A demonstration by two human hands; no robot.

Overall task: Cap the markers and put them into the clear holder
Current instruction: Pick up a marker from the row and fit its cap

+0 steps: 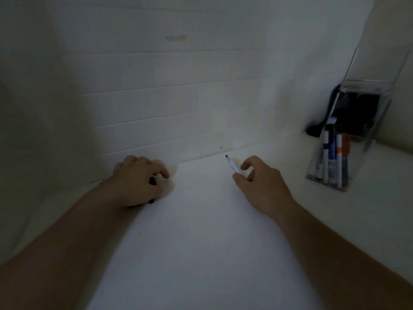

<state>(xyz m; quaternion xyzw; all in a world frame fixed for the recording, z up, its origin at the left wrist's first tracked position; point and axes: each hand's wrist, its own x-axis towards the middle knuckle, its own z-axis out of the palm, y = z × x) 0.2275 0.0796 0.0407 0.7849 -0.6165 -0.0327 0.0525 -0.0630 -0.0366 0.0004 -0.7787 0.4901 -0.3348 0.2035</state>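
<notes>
The left hand [138, 177] rests on the white bench [201, 231] near the tiled wall [156, 97], knuckles up, its fingers [164, 173] curled over a black cap [152, 181]. Only two dark bits of that cap show, one between the fingers and one under the heel of the hand, so how firmly it is held is hard to tell, though the fingers are bent round it.

The right hand [257, 182] sits to the right of centre, near the far edge of the bench. Its thumb and curled fingers pinch the rear end of an uncapped marker [232, 166]. The marker has a white barrel and a dark tip, and it points away from the person and slightly left, towards the seam where bench and wall meet. The tip is just short of the wall and looks lifted or barely on the bench; I cannot tell which.

At the far right stands the clear holder [366, 121], tilted back against the side wall. Inside it, in the near lower part, several capped markers [333, 157] stand upright side by side, with blue, white and orange bands. A dark object [355, 108] sits behind or within the upper part of the holder; what it is cannot be made out. The holder is well apart from both hands
</notes>
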